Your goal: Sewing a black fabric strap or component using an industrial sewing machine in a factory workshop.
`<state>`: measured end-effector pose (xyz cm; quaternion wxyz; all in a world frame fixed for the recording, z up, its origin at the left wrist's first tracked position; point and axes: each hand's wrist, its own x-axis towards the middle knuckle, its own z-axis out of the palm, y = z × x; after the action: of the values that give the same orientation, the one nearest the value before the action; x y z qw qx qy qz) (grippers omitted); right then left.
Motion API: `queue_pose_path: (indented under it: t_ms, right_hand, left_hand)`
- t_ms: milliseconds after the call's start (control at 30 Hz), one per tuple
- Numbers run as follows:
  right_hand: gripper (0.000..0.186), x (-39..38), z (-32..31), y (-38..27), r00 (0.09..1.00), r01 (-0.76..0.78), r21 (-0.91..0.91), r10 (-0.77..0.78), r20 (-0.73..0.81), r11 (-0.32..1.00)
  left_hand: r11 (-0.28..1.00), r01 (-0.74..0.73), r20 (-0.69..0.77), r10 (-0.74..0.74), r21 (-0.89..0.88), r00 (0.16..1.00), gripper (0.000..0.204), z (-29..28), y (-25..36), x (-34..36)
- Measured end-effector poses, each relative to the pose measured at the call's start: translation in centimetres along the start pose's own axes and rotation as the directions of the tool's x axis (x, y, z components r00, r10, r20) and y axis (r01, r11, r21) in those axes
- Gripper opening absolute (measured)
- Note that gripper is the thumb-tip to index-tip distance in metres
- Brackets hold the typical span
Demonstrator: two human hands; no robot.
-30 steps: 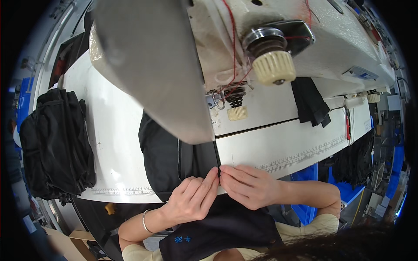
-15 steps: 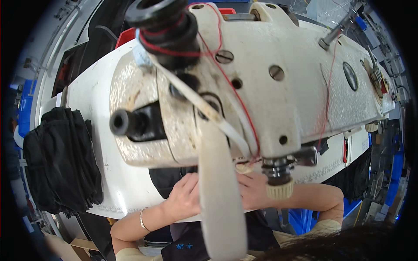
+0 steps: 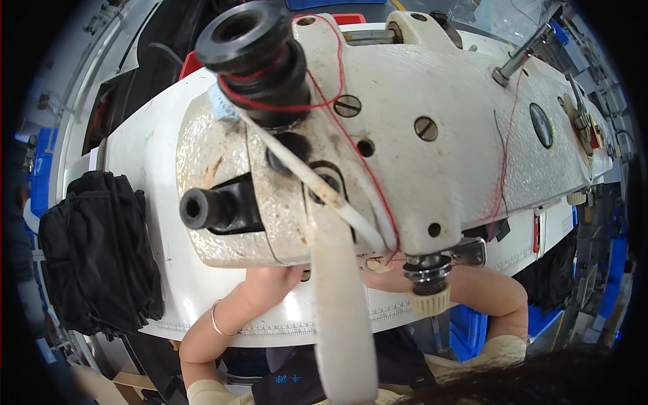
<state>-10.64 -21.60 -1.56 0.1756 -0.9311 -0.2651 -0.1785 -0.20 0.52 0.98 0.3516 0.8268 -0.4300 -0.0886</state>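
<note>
A white sewing machine [image 3: 398, 169] fills the middle of the view, with red thread [image 3: 364, 138] wound past its black knob and down its front. My left hand [image 3: 271, 285] reaches under the machine head, and the head covers its fingers. Most of my right hand [image 3: 386, 278] is behind the long pale lever [image 3: 344, 310] and the tension dial [image 3: 430, 300]; its fingers do not show. Both hands are close to the white bed of the machine [image 3: 297, 317]. Whatever they touch under the head is hidden.
A stack of folded black fabric pieces [image 3: 101, 253] lies on the left of the white table. More black fabric [image 3: 550, 270] hangs at the right edge. Blue bins [image 3: 469, 331] stand below on the right. A ruler strip [image 3: 395, 310] runs along the near table edge.
My hands have moved away from me, farther under the machine head. The black cloth seen beside my left hand is now out of sight. The view has shifted slightly.
</note>
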Motion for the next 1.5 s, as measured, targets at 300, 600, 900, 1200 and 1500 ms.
queue_pose_path:
  t_ms: [300, 600, 900, 1200, 1500]
  right_hand:
    - [0.018, -0.2, 0.3, -0.2, 0.986, -0.117, 0.077, 0.125, -0.11, 0.99]
    - [0.019, -0.4, -0.4, -0.1, 0.991, -0.099, 0.089, 0.107, -0.085, 0.991]
    - [0.02, -0.3, -1.4, 0.0, 0.998, -0.054, 0.073, 0.056, -0.03, 0.996]
    - [0.015, 0.7, -2.1, 0.7, 0.8, -0.599, 0.406, 0.537, 0.266, 0.69]
    - [0.014, 1.2, -0.2, 1.1, 0.628, -0.578, 0.687, 0.778, 0.03, 0.44]
  left_hand:
    - [0.901, -0.305, 0.266, 0.227, 0.309, 0.937, 0.029, 1.0, -2.0, -2.1]
    - [0.431, 0.507, 0.4, -0.319, -0.746, 0.859, 0.019, 2.3, -2.6, -2.5]
    - [0.83, -0.42, 0.233, 0.355, 0.367, 0.905, 0.031, -0.5, -0.4, -1.1]
    - [0.99, -0.094, 0.371, 0.127, -0.108, 0.92, 0.033, -0.7, 0.2, -0.3]
    - [0.922, -0.376, 0.114, 0.366, 0.093, 0.924, 0.037, -0.6, 0.7, 1.3]
